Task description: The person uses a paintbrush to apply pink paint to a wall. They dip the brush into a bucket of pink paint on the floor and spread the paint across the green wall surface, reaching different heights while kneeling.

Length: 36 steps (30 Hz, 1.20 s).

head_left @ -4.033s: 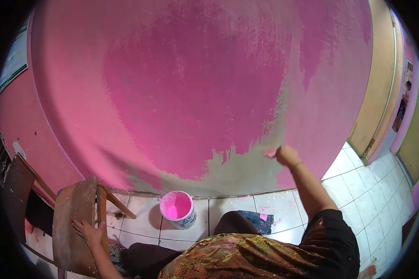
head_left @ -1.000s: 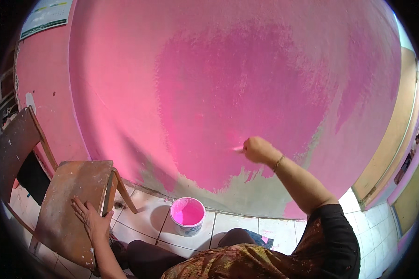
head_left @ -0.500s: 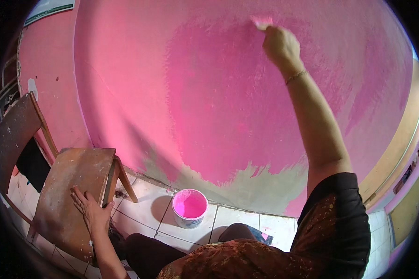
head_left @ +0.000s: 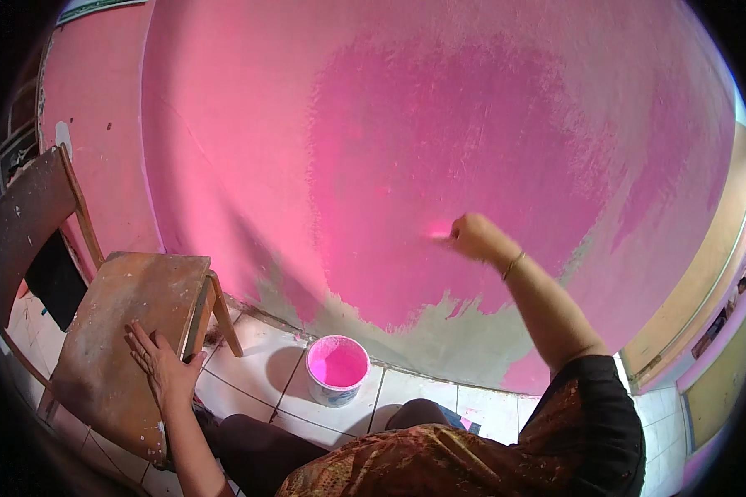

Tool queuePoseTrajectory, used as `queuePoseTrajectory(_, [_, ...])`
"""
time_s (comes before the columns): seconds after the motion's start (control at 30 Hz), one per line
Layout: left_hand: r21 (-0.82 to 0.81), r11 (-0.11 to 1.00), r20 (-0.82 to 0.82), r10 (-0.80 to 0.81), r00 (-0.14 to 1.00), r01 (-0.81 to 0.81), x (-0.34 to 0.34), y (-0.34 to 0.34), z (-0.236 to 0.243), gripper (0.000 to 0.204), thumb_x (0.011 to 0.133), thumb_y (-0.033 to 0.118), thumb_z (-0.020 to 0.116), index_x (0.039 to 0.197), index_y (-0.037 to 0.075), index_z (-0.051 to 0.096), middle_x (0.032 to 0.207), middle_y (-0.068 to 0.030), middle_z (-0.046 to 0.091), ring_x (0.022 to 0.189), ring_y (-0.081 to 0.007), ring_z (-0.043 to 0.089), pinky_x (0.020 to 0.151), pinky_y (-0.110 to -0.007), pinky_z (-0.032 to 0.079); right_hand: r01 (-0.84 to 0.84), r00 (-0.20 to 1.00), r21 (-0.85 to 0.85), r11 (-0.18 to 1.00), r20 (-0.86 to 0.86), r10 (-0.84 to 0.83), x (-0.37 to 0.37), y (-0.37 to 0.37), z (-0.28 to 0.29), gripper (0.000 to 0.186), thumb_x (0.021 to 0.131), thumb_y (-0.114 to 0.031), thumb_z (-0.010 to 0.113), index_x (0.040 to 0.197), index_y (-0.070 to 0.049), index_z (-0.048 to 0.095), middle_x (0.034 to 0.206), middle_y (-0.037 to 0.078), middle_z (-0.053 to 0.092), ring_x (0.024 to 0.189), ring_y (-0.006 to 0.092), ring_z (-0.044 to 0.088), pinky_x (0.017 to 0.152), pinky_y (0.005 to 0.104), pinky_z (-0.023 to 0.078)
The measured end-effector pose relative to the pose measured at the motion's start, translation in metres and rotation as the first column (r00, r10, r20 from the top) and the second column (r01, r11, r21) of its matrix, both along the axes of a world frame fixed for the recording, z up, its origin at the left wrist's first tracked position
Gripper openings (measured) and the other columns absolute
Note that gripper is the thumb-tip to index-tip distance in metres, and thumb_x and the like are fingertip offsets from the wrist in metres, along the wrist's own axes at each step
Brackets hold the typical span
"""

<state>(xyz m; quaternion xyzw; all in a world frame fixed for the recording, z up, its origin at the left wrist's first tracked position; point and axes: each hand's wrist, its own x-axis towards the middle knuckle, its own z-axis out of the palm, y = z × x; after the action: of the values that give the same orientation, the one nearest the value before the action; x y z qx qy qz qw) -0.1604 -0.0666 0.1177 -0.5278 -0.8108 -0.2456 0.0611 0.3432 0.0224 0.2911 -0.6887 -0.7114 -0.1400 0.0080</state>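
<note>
A paintbrush [head_left: 440, 233], its bristles pink and smeared by motion, is gripped in my right hand [head_left: 479, 237]. It is in front of the wall's darker, freshly pink patch [head_left: 423, 149]; whether the bristles touch the wall I cannot tell. My left hand [head_left: 164, 364] lies flat with fingers spread on the seat of a brown wooden chair [head_left: 116, 331]. Between my arms, on the floor near the wall's foot, stands a white bucket [head_left: 337, 393] with bright pink paint [head_left: 340, 367] inside.
Bare grey wall [head_left: 423, 352] shows below the pink patch. White floor tiles [head_left: 244, 377] run along the wall's foot. A blue piece [head_left: 454, 418] with pink marks lies on the floor beside my knee. A tan wooden frame [head_left: 688, 273] edges the wall at right.
My right hand has swept down with the paintbrush from high on the wall to the lower middle of the patch. My left hand stays on the chair seat.
</note>
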Motion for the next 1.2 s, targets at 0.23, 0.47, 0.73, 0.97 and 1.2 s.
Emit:
queuePoseTrajectory(0.23, [0.023, 1.000, 0.033, -0.020, 0.999, 0.019, -0.002, 0.001, -0.002, 0.092, 0.061, 0.031, 0.085, 0.129, -0.013, 0.040, 0.152, -0.0239, 0.010, 0.140, -0.0440, 0.013, 0.115, -0.052, 0.017, 0.117, 0.988, 0.392, 0.913, 0.051, -0.148, -0.042, 0.019, 0.184, 0.029, 0.088, -0.032, 0.059, 0.089, -0.006, 0.072, 0.074, 0.013, 0.067, 0.064, 0.0234, 0.065, 0.056, 0.0363, 0.055])
queuePoseTrajectory(0.47, [0.034, 0.999, 0.041, -0.014, 0.999, 0.013, -0.004, -0.005, 0.004, 0.089, 0.063, 0.029, 0.084, 0.130, -0.012, 0.040, 0.151, -0.0237, 0.010, 0.140, -0.0436, 0.013, 0.115, -0.052, 0.017, 0.138, 0.988, 0.768, 0.626, -0.149, -0.035, -0.103, 0.050, 0.219, 0.025, 0.092, -0.012, 0.045, 0.105, -0.005, 0.066, 0.091, 0.015, 0.069, 0.081, 0.0275, 0.068, 0.070, 0.0402, 0.056])
queuePoseTrajectory(0.73, [0.063, 0.998, 0.046, -0.025, 0.999, 0.022, -0.007, -0.003, -0.001, 0.088, 0.063, 0.027, 0.084, 0.128, -0.011, 0.040, 0.150, -0.0244, 0.012, 0.140, -0.0446, 0.013, 0.115, -0.052, 0.017, -0.022, 0.999, 0.507, 0.862, 0.050, -0.004, -0.100, 0.048, -0.008, 0.035, 0.085, -0.002, 0.047, 0.119, 0.009, 0.045, 0.074, 0.022, 0.064, 0.066, 0.0332, 0.068, 0.048, 0.0397, 0.055])
queuePoseTrajectory(0.97, [0.021, 0.999, 0.050, -0.027, 0.998, 0.026, -0.009, -0.002, -0.002, 0.086, 0.064, 0.031, 0.083, 0.127, -0.009, 0.040, 0.151, -0.0231, 0.011, 0.142, -0.0435, 0.008, 0.116, -0.053, 0.015, 0.060, 0.987, -0.346, 0.936, -0.119, -0.107, -0.101, 0.040, -0.014, 0.061, 0.088, -0.052, 0.054, 0.083, 0.007, 0.069, 0.077, 0.020, 0.065, 0.057, 0.0277, 0.067, 0.052, 0.0386, 0.057])
queuePoseTrajectory(1.2, [0.038, 0.999, 0.055, -0.015, 0.998, 0.013, -0.012, -0.004, 0.000, 0.088, 0.063, 0.033, 0.084, 0.126, -0.010, 0.040, 0.150, -0.0233, 0.011, 0.141, -0.0440, 0.009, 0.115, -0.053, 0.016, 0.094, 0.987, 0.033, 0.995, 0.129, -0.098, -0.140, 0.050, 0.165, 0.065, 0.081, -0.072, 0.051, 0.080, -0.011, 0.076, 0.075, 0.016, 0.068, 0.074, 0.0219, 0.067, 0.074, 0.0368, 0.054])
